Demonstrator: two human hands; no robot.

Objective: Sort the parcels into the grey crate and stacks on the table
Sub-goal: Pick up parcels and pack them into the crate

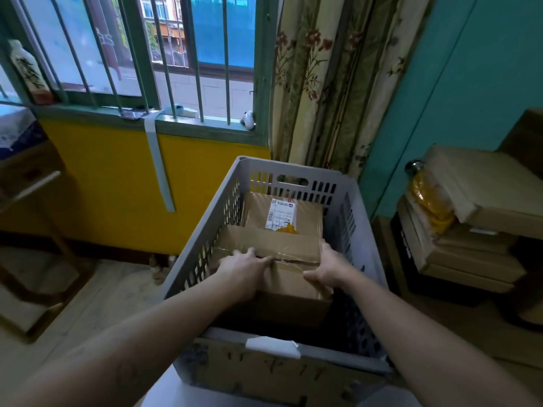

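The box (289, 279) sits low in the crate (293, 169). My left hand (245, 267) is flat on its taped top, and my right hand (324, 268) curls round the right edge. It's stiff cardboard and probably hefty, so I'd grip opposite edges.

The grey crate (293, 168) is a slotted plastic one, open on top, with two brown cardboard parcels inside. The front box (282, 245) is taped across its seam, left hand (244, 265) flat on top, right hand (326, 270) gripping its right edge. Behind it lies a labelled parcel (258, 210), white sticker up. Right of the crate, a stack of flat parcels (484, 189) with a yellow mailer (429, 201) tucked in
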